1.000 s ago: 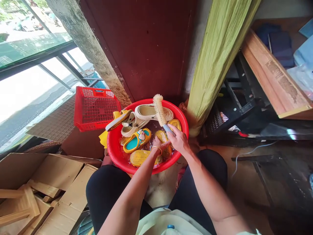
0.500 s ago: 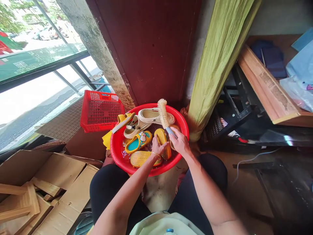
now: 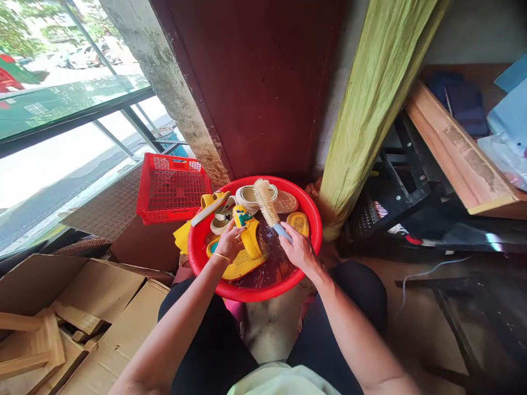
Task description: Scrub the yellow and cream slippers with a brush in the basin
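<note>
My left hand (image 3: 230,243) is closed on a small yellow slipper (image 3: 250,237) with a green decoration, raised and tilted above the basin. In my right hand (image 3: 300,248) is a scrubbing brush (image 3: 267,204) with pale bristles and a blue-grey handle, its bristle end pointing up and away, just right of the slipper. Below them stands a red basin (image 3: 317,219) of dark water. A yellow sole (image 3: 242,267) lies under the held slipper, and another yellow slipper (image 3: 298,224) rests at the right. Cream clogs (image 3: 284,202) lie at the back, and a yellow sandal (image 3: 212,204) leans on the left rim.
Left of the basin is a red plastic crate (image 3: 175,186). Cardboard boxes (image 3: 102,291) with wood pieces lie at the lower left. A maroon door (image 3: 259,93) stands behind, with a green curtain (image 3: 370,109) and a wooden drawer (image 3: 461,142) to the right.
My left hand has lifted the yellow slipper, turned it and moved it left. The brush has come lower and a little left in my right hand.
</note>
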{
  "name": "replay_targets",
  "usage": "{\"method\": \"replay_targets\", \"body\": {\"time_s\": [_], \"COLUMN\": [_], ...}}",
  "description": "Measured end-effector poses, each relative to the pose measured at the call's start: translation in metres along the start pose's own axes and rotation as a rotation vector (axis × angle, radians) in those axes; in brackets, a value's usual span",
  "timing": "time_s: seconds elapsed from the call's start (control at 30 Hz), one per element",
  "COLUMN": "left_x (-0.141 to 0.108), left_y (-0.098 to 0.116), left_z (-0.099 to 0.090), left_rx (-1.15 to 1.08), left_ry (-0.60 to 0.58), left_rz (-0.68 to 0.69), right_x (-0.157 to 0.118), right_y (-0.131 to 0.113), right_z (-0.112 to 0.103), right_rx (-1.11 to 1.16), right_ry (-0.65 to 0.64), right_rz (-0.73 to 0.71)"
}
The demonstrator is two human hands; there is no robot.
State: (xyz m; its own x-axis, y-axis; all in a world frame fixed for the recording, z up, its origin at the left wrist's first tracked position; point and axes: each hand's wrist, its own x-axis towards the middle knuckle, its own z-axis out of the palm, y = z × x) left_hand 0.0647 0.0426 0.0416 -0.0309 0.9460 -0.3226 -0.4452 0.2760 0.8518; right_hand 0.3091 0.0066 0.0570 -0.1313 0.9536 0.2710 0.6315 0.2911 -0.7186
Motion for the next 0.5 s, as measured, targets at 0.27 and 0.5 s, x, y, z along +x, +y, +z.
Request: {"method": "replay_targets", "body": {"time_s": [0.27,0.5], "left_x": [-0.013,-0.014], "left_y": [-0.003,-0.011], "left_z": [-0.024,-0.039], "left_rx": [-0.032,0.177], "left_ry": [-0.043,-0.014], "left_rz": [0.044,0.233], "right_x": [-0.01,-0.002], "right_y": [-0.005,-0.005], "right_z": [0.028,0.031], "right_rx": [-0.289,-0.28], "right_ry": [-0.188,-0.041], "right_rz": [-0.151,-0.181]}}
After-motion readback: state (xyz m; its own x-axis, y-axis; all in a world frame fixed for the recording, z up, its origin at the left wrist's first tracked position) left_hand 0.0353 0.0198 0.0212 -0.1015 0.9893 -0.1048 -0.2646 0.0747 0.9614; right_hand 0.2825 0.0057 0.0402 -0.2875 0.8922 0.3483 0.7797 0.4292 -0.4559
